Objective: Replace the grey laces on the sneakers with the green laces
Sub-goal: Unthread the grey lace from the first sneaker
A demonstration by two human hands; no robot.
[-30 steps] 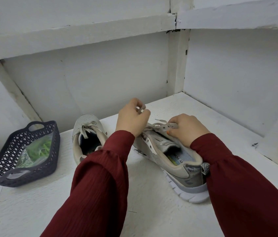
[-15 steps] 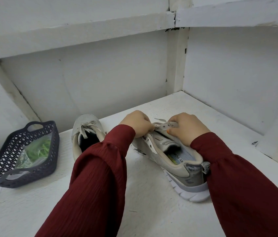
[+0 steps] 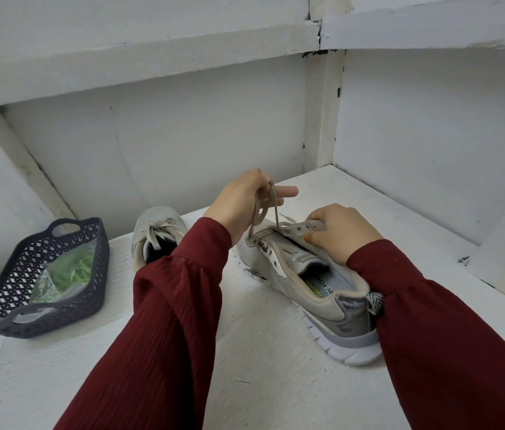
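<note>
the grey lace [image 3: 266,203] is rising in a loop from the lower eyelets of the near sneaker [image 3: 322,293], which is lying on the white shelf [image 3: 260,367] with its toe pointing away from you. your left hand [image 3: 243,201] is pinching that loop above the shoe, two fingers sticking out straight past the pinch; your right hand [image 3: 342,232] is gripping the eyelet strip [image 3: 302,226] beside the tongue opening and bracing the shoe. judgement: the lace is looking flat, soft and light, so it should be sliding through the holes with little force, though its tip may be catching at an eyelet; you are best taking hold close to the hole being cleared and pulling in line with it. the shoe is appearing light enough to be lifting with the pull, so the bracing grip is earning its place. the upper eyelets are showing empty; the lowest ones are hiding behind your left hand. the far sneaker [image 3: 158,234] is standing to the left, partly behind your left sleeve [image 3: 164,321], its own lace sitting tied in a bow [image 3: 156,226]. further left, well apart from both shoes, a dark lattice basket [image 3: 6,315] is holding a clear bag [image 3: 48,288] with the green laces [image 3: 74,268] inside; whether the bag is sealed, i cannot tell. judgement: no green lace is being threaded yet.
</note>
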